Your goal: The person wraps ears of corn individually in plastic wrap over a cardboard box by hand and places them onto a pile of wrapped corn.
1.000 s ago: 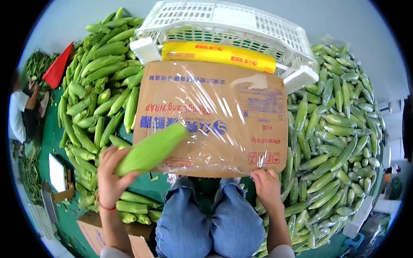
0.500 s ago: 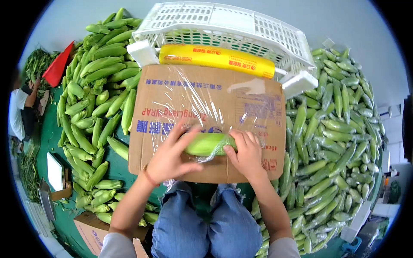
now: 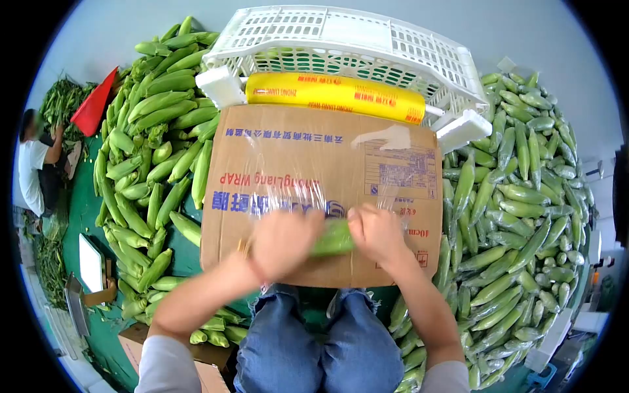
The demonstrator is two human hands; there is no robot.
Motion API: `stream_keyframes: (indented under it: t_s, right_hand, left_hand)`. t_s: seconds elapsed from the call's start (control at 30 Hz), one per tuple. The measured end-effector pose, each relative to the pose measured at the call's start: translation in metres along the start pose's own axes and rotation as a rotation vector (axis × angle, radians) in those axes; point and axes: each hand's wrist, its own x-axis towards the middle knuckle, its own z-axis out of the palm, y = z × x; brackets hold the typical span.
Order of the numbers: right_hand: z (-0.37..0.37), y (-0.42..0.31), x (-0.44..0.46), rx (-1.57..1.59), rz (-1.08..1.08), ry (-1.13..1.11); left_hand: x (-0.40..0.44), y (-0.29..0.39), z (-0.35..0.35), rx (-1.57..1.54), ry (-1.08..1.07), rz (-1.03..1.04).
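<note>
Corn ear (image 3: 333, 240) in hand lies crosswise over the near half of a printed cardboard panel (image 3: 262, 141), between the person's two hands. The left hand (image 3: 286, 241), blurred, is closed over one end of it, and the right hand (image 3: 377, 232) grips the other end, thumb against the green. Beyond the panel stands a white slatted crate (image 3: 314, 19); green shows through its lattice, but whether that lies inside or behind cannot be told. At the lower left sits an open cardboard box (image 3: 133, 347), its inside mostly hidden, with husked ears lying just by its far edge. What shows of the held ear is pale, bright green and smooth, its ends covered by the hands. Clear film (image 3: 298, 180) stretches in shiny creases across the panel toward it. Counted, there are one ear between the hands, one crate, one open box, one panel, one yellow roll (image 3: 334, 95) and two white blocks (image 3: 221, 86), one near each end of the roll. Two heaps flank the panel: bare ears (image 3: 160, 108) on the left, film-wrapped ears (image 3: 517, 209) on the right, both overlapping too much to number. One other person (image 3: 36, 164) is at the far left.
</note>
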Motion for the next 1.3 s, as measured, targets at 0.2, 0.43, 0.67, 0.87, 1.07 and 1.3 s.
stream_keyframes:
  t_s: [0.2, 0.43, 0.67, 0.87, 1.07, 1.3]
  right_hand:
    - [-0.024, -0.035, -0.004, 0.054, 0.153, -0.316]
    - [0.009, -0.015, 0.059, -0.245, -0.358, 0.053]
    - [0.006, -0.032, 0.024, -0.066, -0.418, -0.095]
    - [-0.046, -0.051, -0.086, 0.255, -0.017, -0.527]
    - [-0.036, -0.06, -0.047, 2.173, 0.844, -0.687]
    - [-0.016, -0.073, -0.032, 1.968, 0.858, -0.646]
  left_hand:
    - [-0.039, 0.009, 0.003, -0.097, 0.019, -0.078]
    - [0.11, -0.117, 0.027, -0.054, 0.02, 0.031]
    - [0.113, -0.11, 0.016, -0.071, -0.228, 0.006]
    - [0.077, -0.103, 0.001, -0.499, 0.044, -0.102]
    - [0.007, 0.002, -0.008, -1.009, 0.551, 0.278]
    - [-0.006, -0.021, 0.01, -1.817, 0.404, -0.414]
